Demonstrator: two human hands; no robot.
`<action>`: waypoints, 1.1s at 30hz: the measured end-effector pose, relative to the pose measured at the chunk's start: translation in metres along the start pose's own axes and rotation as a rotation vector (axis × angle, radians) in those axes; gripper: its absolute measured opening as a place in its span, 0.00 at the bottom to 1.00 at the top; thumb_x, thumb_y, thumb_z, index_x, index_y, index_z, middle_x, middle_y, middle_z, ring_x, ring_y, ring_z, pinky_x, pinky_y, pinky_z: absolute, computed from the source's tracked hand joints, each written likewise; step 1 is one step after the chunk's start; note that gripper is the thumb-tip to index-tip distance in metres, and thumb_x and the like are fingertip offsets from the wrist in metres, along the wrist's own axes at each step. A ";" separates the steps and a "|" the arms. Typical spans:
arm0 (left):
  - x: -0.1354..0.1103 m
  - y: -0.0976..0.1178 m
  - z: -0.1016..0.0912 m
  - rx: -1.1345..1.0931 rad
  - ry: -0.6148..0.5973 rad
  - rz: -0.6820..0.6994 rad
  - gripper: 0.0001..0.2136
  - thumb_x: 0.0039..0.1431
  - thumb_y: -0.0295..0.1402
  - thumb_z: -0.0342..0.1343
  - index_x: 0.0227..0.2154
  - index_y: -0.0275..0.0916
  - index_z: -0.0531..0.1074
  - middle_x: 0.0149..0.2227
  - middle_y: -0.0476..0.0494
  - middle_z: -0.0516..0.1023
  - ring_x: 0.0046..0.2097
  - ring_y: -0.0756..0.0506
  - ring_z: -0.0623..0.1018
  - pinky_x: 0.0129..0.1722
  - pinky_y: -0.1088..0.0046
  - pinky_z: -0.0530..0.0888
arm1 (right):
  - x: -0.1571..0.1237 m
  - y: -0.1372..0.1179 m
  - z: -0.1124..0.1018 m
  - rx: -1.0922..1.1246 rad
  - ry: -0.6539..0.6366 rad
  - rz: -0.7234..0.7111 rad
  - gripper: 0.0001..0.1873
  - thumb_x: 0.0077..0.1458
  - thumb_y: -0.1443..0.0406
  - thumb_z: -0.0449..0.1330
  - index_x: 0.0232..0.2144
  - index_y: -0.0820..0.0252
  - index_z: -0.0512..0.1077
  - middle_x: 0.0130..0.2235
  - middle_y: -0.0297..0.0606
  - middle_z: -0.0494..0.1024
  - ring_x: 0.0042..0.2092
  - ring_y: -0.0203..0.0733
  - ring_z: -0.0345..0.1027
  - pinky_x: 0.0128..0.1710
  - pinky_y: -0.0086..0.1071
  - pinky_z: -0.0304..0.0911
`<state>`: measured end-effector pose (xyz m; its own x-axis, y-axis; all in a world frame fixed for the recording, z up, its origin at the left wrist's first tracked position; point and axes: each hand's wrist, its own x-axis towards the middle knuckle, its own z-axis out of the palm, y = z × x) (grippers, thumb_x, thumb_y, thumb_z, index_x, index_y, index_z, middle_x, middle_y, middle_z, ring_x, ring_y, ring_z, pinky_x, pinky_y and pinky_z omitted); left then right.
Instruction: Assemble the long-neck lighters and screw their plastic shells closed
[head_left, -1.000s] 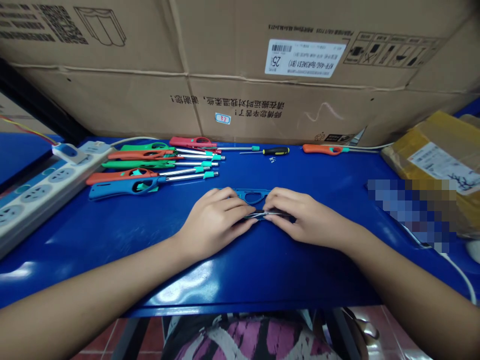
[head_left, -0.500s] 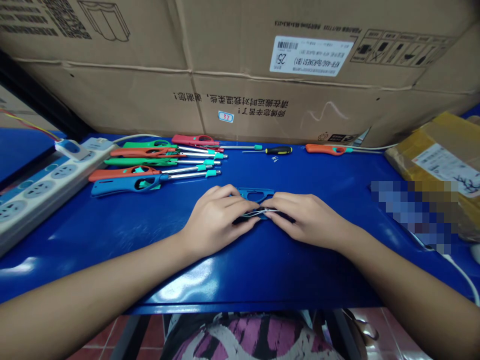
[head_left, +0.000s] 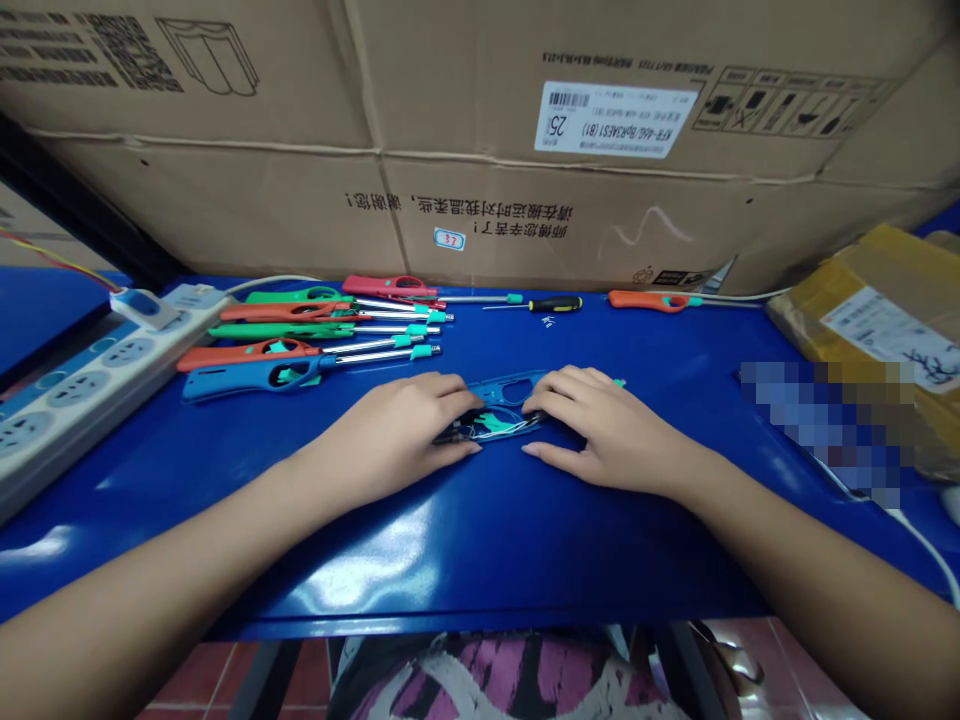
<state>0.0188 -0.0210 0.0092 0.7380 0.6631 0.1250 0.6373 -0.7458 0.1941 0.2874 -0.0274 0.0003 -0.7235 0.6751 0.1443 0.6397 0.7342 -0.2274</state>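
An opened blue utility lighter (head_left: 491, 392) lies on the table between my hands. A teal trigger (head_left: 491, 421) and thin white wires (head_left: 501, 433) show in its handle. My left hand (head_left: 409, 425) closes on the handle's left end, fingers over the far side and thumb at the near edge. My right hand (head_left: 596, 425) closes on the part to the right, its fingertips at a dark piece by the wires and its thumb low near the edge. A teal tip shows beyond its knuckles. My palms hide both ends.
Several assembled lighters (head_left: 255, 378) lie at the left beside a white power strip (head_left: 112, 365). A screwdriver (head_left: 555, 303) with small white bits near it and an orange lighter (head_left: 649, 299) lie at the back. A taped carton (head_left: 877, 330) and a blurred-out object (head_left: 825, 430) are at the right.
My hands have moved apart from where their fingertips met over the wires. More of the lighter, with its teal trigger, now shows between them.
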 end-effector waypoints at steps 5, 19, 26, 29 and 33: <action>0.000 0.010 0.013 -0.063 0.090 0.145 0.14 0.70 0.37 0.54 0.53 0.37 0.72 0.42 0.42 0.80 0.43 0.43 0.79 0.42 0.67 0.76 | 0.004 -0.006 0.008 0.150 0.033 0.033 0.10 0.65 0.57 0.58 0.42 0.57 0.71 0.47 0.42 0.74 0.50 0.48 0.66 0.50 0.44 0.60; -0.003 0.005 0.018 -0.147 0.126 0.167 0.09 0.67 0.33 0.57 0.47 0.36 0.74 0.41 0.44 0.79 0.42 0.45 0.79 0.41 0.70 0.75 | 0.001 -0.006 0.002 0.548 0.167 0.094 0.07 0.61 0.68 0.61 0.29 0.60 0.75 0.39 0.37 0.73 0.40 0.36 0.70 0.44 0.33 0.64; 0.000 0.015 0.028 -0.471 0.110 -0.088 0.15 0.57 0.30 0.67 0.45 0.38 0.70 0.34 0.51 0.74 0.34 0.49 0.75 0.34 0.75 0.72 | 0.002 -0.002 0.008 0.472 0.219 0.053 0.08 0.63 0.67 0.60 0.30 0.60 0.73 0.38 0.37 0.72 0.38 0.36 0.69 0.41 0.32 0.64; 0.000 0.019 0.030 -0.554 0.076 -0.148 0.11 0.60 0.29 0.63 0.43 0.39 0.68 0.34 0.51 0.73 0.33 0.49 0.74 0.33 0.75 0.71 | 0.002 -0.002 0.007 0.464 0.178 0.030 0.07 0.63 0.67 0.60 0.31 0.60 0.72 0.38 0.37 0.72 0.39 0.36 0.69 0.42 0.31 0.64; -0.002 0.023 0.031 -0.454 0.036 -0.132 0.10 0.63 0.28 0.58 0.45 0.39 0.67 0.35 0.48 0.72 0.37 0.45 0.75 0.36 0.70 0.72 | 0.000 -0.002 0.006 0.423 0.133 0.018 0.08 0.65 0.66 0.58 0.31 0.60 0.71 0.38 0.37 0.72 0.39 0.36 0.69 0.42 0.32 0.64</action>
<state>0.0384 -0.0412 -0.0164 0.6439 0.7582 0.1025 0.5577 -0.5569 0.6155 0.2846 -0.0294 -0.0050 -0.6559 0.7112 0.2531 0.4691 0.6467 -0.6014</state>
